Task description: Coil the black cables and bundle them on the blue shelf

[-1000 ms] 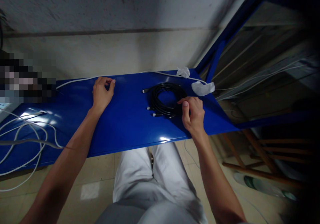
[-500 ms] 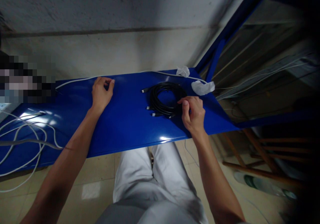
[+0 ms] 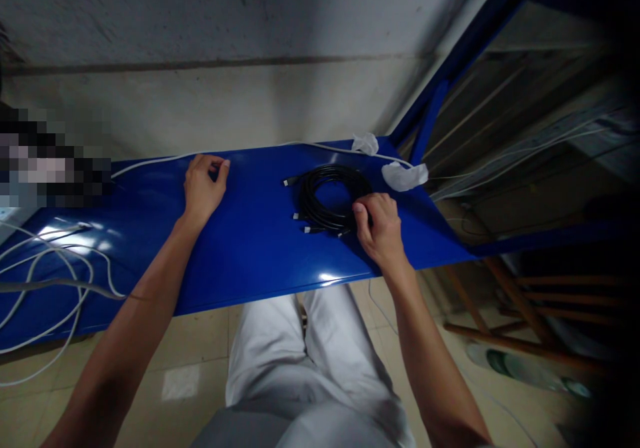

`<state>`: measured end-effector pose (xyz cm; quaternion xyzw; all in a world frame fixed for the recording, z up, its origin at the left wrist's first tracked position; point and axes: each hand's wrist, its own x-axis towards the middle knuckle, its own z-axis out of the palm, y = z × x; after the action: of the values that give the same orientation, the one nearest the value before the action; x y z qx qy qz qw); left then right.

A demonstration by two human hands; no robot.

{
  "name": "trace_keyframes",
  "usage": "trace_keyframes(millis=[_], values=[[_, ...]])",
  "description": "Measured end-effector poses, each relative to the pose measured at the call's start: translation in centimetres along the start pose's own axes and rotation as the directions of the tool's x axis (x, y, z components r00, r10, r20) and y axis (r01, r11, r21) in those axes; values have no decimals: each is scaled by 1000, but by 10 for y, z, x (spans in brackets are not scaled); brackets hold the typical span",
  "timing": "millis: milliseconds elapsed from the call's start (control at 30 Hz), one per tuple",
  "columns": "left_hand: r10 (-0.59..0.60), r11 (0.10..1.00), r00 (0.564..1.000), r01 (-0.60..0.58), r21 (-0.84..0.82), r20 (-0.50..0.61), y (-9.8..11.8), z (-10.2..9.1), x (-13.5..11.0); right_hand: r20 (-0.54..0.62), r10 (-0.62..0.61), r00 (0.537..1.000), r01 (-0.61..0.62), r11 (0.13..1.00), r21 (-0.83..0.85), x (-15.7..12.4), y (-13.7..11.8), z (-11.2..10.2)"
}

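Observation:
My left hand (image 3: 204, 185) rests on the blue tabletop (image 3: 260, 248), its fingers curled and the thumb tip close against the index finger; nothing shows in it. Right of it lies a round coil of black cable (image 3: 313, 198), with several plug ends sticking out on its left and near sides. My right hand (image 3: 381, 225) is closed at the right edge of this coil, thumb and index finger at the cable. Its other fingers are bent under, so exactly how much cable is in the grip is hidden.
Two crumpled white scraps (image 3: 405, 177) lie at the back right beside a white cable (image 3: 340, 149) along the wall. Loose white cables (image 3: 83, 281) spread over the left end. A person, blurred out, is at far left. A blue frame post (image 3: 430, 121) rises at right.
My right hand has shifted slightly left, closer onto the coil's right edge, with its thumb now at the cable. The left hand and the coil have stayed in place.

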<state>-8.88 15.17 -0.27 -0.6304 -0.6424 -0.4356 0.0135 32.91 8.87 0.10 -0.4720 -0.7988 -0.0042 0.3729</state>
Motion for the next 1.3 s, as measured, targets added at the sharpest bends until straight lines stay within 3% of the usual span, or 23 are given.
trace_keyframes(millis=[233,467,700,867,1067,1300], values=[[-3,1000,1000,3,-8,21,6,-1,-2,194,-170,966,199,969,-146,18,2,1],[-3,1000,999,3,-4,39,6,-1,-1,237,-280,930,315,941,-124,34,5,-2],[5,999,999,-4,-36,39,8,0,-1,229,-232,945,255,964,-74,37,4,-11],[6,998,999,-4,-59,36,10,0,-1,185,-141,973,166,977,-130,47,6,-17],[9,998,1000,-8,-60,24,12,0,-1,124,-66,990,96,965,-246,81,0,-17],[17,998,1000,-16,-61,15,10,2,-1,-17,-118,993,108,948,-298,123,-32,-30]])
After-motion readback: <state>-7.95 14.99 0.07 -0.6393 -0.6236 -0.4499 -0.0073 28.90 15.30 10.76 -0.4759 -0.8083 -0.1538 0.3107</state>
